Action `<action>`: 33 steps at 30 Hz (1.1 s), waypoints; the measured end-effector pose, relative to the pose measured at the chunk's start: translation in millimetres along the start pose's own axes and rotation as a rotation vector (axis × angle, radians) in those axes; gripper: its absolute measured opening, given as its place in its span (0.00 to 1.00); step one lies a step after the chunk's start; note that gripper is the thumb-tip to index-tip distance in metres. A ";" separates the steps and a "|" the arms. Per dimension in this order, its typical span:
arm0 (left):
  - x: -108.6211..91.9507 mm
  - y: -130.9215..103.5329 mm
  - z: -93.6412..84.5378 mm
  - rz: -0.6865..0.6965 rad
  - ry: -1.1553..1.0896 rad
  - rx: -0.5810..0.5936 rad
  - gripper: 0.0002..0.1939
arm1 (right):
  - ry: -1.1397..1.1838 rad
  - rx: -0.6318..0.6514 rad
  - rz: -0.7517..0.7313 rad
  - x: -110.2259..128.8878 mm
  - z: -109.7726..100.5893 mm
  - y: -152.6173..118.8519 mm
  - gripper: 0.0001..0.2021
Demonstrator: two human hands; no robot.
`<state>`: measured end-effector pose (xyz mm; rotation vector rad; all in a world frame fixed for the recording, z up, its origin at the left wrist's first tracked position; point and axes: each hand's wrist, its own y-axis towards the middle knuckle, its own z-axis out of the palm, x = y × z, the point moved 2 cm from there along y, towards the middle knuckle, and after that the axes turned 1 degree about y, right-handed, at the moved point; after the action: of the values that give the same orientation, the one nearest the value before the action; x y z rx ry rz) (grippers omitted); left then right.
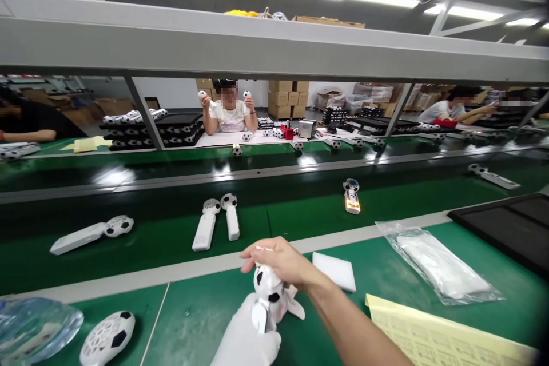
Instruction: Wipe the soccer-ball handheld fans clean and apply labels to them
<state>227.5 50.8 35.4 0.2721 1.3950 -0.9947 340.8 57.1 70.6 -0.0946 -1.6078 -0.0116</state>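
Note:
My left hand (242, 337), in a white glove, is closed around the handle of a small white handheld fan (266, 283) with a black-and-white football-patterned head. Over the top of that head curls my bare right hand (285, 260), its fingers bent against a thin white cloth (295, 304) whose loose end hangs at the fan's right side. Part of the fan's head is covered by the right hand, and most of its handle is hidden in the glove. A separate football-patterned fan head (108, 338) lies on the green bench to the left.
Several football fans, including one with a lit handle (352, 201), lie on the green conveyor belt (295, 211). Nearby are a white foam block (334, 271), a plastic-bagged bundle (444, 266), a yellow printed sheet (446, 331), a black tray (510, 229) and a clear bottle (38, 329). A co-worker (231, 117) sits opposite.

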 end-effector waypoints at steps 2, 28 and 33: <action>-4.8 -15.1 -11.1 0.004 0.002 0.040 0.08 | 0.329 0.119 0.086 -3.9 -5.3 3.1 0.16; 5.1 -22.5 -31.8 -0.508 -0.600 0.312 0.13 | 1.018 -0.248 0.230 -44.1 15.5 11.5 0.07; 0.2 -22.1 -41.4 -0.463 -0.566 0.295 0.16 | 1.010 -0.569 0.029 -35.5 6.6 -1.5 0.05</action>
<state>183.1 66.3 34.5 -0.1261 0.7996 -1.5241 335.5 54.2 35.0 -0.4723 -0.5555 -0.4302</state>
